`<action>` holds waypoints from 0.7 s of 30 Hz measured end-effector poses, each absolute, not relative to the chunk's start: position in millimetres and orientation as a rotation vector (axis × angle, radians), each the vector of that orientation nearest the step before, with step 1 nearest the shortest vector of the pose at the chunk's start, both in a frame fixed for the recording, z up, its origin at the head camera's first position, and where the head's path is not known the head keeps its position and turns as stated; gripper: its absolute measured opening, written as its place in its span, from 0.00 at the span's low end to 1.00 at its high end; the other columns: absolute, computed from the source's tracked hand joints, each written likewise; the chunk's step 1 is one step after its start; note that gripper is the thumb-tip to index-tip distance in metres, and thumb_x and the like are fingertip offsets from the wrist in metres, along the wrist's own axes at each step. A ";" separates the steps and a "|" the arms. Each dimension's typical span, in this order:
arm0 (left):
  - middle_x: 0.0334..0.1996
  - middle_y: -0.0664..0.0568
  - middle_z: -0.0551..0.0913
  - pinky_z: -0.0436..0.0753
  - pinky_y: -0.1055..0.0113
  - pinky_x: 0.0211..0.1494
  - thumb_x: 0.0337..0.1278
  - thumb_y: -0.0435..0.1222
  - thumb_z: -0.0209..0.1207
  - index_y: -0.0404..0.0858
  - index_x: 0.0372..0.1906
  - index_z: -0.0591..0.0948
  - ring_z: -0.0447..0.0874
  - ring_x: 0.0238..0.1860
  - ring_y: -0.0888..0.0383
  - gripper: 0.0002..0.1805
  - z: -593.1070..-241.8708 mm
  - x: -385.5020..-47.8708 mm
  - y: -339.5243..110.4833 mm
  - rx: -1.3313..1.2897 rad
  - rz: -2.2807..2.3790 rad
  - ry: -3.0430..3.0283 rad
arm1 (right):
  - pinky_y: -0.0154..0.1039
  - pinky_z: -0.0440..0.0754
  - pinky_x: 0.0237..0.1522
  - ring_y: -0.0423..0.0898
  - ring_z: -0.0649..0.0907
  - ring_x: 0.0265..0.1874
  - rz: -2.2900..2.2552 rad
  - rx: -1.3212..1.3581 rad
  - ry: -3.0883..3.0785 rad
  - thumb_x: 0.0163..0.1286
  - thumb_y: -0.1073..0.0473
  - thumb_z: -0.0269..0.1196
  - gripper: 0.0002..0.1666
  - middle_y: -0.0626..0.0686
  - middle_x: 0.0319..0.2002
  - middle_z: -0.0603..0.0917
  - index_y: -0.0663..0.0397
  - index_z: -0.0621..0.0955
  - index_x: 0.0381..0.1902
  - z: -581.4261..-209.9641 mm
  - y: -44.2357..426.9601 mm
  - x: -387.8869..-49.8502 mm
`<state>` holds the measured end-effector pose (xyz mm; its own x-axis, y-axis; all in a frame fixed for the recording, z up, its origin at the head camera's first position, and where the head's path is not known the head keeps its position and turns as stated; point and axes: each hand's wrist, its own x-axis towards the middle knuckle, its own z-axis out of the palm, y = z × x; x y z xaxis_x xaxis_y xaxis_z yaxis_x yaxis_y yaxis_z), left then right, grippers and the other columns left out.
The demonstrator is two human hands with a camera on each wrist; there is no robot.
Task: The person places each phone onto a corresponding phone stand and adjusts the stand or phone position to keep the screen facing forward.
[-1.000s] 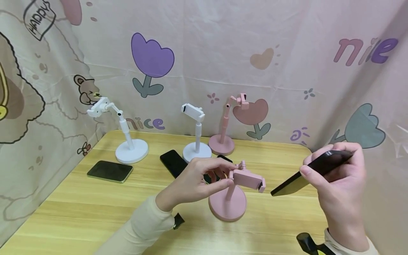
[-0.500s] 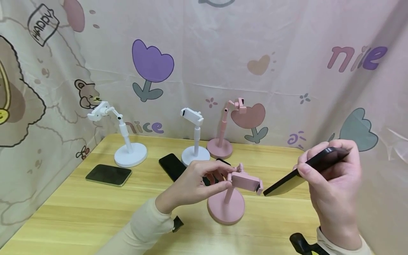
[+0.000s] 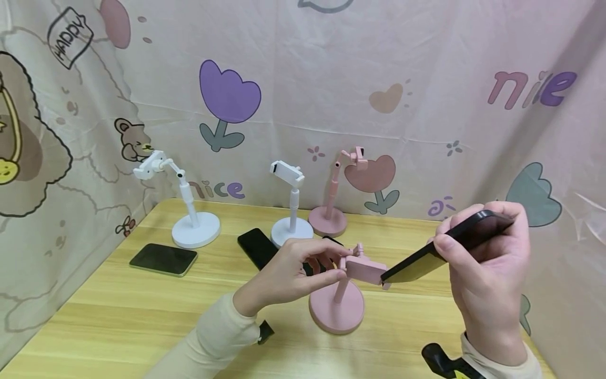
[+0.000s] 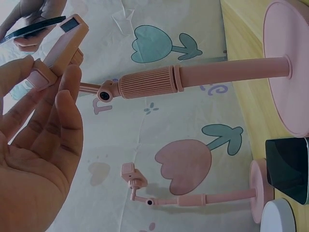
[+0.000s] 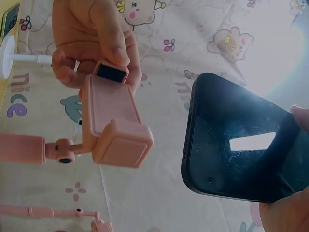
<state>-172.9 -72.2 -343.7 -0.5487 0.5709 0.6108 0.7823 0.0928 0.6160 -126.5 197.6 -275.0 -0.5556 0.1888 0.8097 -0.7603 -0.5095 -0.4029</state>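
The left hand pinches the left end of the clamp on the nearer pink phone stand. In the left wrist view its thumb and fingers grip that clamp end. The right hand holds a dark phone by its edges, tilted, with the far end pointing down-left toward the clamp. In the head view the phone overlaps the clamp's right end; in the right wrist view a gap shows between phone and clamp.
Two white stands and another pink stand stand at the table's back. A phone lies at the left, a black phone at the middle, and another is partly hidden behind the left hand. A patterned curtain hangs behind.
The right hand has carried the phone left, from beside the clamp until it overlaps the clamp's right end in the head view. The left hand keeps its pinch. The head view has shifted slightly.
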 end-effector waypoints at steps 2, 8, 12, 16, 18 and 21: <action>0.39 0.56 0.92 0.88 0.72 0.36 0.68 0.35 0.71 0.41 0.58 0.88 0.86 0.35 0.72 0.16 -344.0 -173.3 -72.2 -1.359 -1.439 -2.156 | 0.40 0.90 0.36 0.58 0.84 0.27 2.095 0.954 -1.039 0.51 0.97 0.55 0.33 0.67 0.34 0.82 0.72 0.66 0.51 -274.2 195.4 -126.1; 0.40 0.55 0.91 0.88 0.72 0.36 0.68 0.35 0.71 0.41 0.58 0.87 0.86 0.36 0.72 0.16 -344.5 -173.2 -72.7 -1.364 -1.432 -2.152 | 0.40 0.90 0.36 0.57 0.86 0.31 2.103 0.937 -1.011 0.49 0.97 0.58 0.34 0.68 0.36 0.84 0.72 0.67 0.51 -272.6 184.9 -127.5; 0.41 0.55 0.90 0.88 0.73 0.35 0.68 0.35 0.71 0.41 0.59 0.87 0.86 0.36 0.72 0.17 -344.9 -173.0 -73.2 -1.373 -1.431 -2.143 | 0.40 0.89 0.38 0.57 0.84 0.34 2.105 0.919 -1.008 0.49 0.97 0.58 0.34 0.68 0.37 0.84 0.72 0.68 0.50 -272.2 178.1 -128.3; 0.41 0.55 0.91 0.88 0.73 0.35 0.68 0.35 0.71 0.41 0.58 0.87 0.86 0.35 0.72 0.16 -344.1 -172.6 -72.5 -1.374 -1.424 -2.140 | 0.41 0.89 0.40 0.57 0.84 0.34 2.094 0.908 -1.003 0.48 0.97 0.60 0.35 0.67 0.37 0.85 0.71 0.68 0.50 -272.2 172.3 -128.3; 0.40 0.55 0.92 0.88 0.73 0.36 0.68 0.35 0.71 0.41 0.58 0.88 0.86 0.36 0.72 0.16 -343.6 -172.6 -72.0 -1.370 -1.421 -2.144 | 0.41 0.88 0.39 0.58 0.84 0.34 2.087 0.901 -1.004 0.47 0.97 0.61 0.35 0.67 0.36 0.85 0.70 0.68 0.49 -272.4 169.3 -128.7; 0.40 0.55 0.92 0.88 0.73 0.37 0.68 0.35 0.71 0.41 0.58 0.88 0.87 0.37 0.72 0.16 -343.8 -173.1 -72.1 -1.368 -1.417 -2.148 | 0.41 0.89 0.39 0.57 0.85 0.34 2.077 0.895 -1.019 0.45 0.98 0.62 0.36 0.67 0.35 0.85 0.69 0.69 0.48 -273.7 165.4 -129.4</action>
